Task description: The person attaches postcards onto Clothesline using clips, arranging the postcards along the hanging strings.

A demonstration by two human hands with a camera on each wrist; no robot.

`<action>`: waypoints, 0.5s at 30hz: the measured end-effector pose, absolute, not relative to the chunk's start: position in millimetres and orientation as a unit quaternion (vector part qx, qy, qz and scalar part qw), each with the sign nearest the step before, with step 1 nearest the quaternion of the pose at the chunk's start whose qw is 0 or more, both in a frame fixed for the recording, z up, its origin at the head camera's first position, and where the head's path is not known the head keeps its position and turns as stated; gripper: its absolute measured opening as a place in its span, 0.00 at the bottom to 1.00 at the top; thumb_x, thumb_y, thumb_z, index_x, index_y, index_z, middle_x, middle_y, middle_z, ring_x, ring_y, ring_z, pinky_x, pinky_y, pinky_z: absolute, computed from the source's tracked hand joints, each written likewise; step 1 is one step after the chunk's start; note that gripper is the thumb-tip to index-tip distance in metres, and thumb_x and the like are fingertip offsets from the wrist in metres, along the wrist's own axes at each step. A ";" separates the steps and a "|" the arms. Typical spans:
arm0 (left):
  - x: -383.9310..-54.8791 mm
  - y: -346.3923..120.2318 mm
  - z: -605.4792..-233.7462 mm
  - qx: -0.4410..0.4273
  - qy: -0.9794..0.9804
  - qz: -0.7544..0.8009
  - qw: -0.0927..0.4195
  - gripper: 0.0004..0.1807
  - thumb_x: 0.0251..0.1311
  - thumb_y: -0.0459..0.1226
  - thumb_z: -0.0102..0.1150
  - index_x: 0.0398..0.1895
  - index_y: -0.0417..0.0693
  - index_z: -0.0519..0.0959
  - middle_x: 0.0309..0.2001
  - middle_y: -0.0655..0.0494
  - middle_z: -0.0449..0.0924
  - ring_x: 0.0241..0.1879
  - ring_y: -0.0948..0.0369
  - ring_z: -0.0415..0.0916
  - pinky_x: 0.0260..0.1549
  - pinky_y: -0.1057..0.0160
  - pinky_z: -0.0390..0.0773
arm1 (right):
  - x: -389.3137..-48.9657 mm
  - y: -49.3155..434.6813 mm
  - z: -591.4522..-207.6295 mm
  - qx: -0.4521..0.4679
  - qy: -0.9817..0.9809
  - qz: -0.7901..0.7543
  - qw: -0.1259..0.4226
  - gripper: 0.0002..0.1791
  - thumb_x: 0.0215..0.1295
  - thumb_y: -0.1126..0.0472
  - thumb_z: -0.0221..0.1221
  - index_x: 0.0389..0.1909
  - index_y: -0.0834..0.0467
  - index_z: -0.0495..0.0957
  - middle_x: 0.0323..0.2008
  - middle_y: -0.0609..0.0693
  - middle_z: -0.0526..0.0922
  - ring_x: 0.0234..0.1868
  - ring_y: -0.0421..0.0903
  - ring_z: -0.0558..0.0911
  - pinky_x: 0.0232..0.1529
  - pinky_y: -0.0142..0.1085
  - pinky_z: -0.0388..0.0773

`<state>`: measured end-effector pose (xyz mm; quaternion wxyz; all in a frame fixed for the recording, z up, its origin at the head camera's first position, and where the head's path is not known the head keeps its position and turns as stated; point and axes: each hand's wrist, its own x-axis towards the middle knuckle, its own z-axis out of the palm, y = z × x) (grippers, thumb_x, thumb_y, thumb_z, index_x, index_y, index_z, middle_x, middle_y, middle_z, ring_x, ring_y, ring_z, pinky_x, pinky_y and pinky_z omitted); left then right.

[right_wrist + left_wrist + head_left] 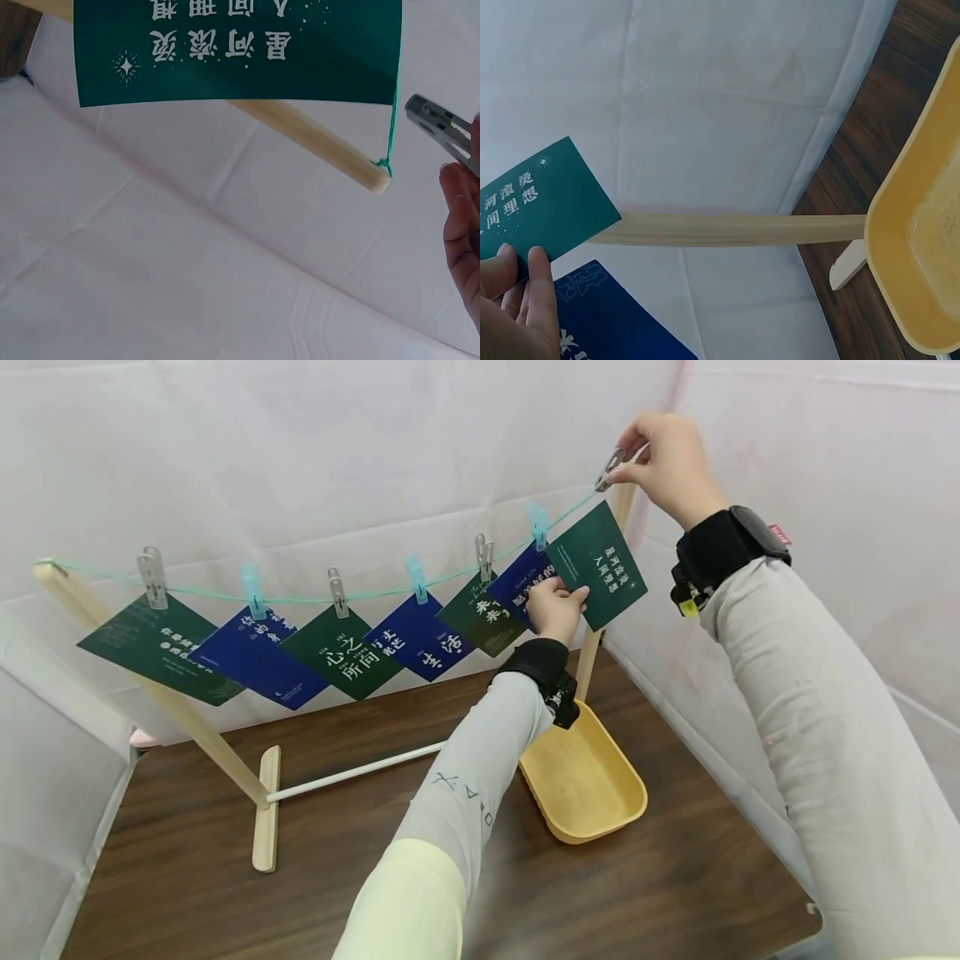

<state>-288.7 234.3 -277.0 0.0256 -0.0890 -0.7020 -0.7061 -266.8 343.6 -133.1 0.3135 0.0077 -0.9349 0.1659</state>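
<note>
My left hand [557,608] pinches a green card [600,564] with white lettering by its lower left edge, its top corner up near the string [577,508]. In the left wrist view, thumb and fingers hold that card [551,199] beside a hanging blue card [619,319]. Up at the right end of the string, my right hand [667,464] pinches a grey clothespin [611,470] between thumb and fingers. The right wrist view shows the clothespin [442,129] apart from the card [240,56], its tip pointing toward the card's edge.
Several green and blue cards hang from the string by grey and blue clothespins [251,589]. A wooden post [225,760] stands at the left; another post [588,664] holds the right end. A yellow basin [633,802] sits on the brown table [675,877] below, near the white bar [352,772].
</note>
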 end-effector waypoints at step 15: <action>-288.1 237.1 -271.2 -0.071 -0.669 -0.740 -0.013 0.11 0.58 0.29 0.60 0.44 0.33 0.79 0.38 0.36 0.81 0.38 0.47 0.82 0.28 0.70 0.81 | -268.4 338.9 -127.2 0.059 -0.942 0.114 0.309 0.13 0.67 0.66 0.54 0.45 0.73 0.75 0.43 0.68 0.80 0.44 0.57 0.79 0.50 0.46 0.75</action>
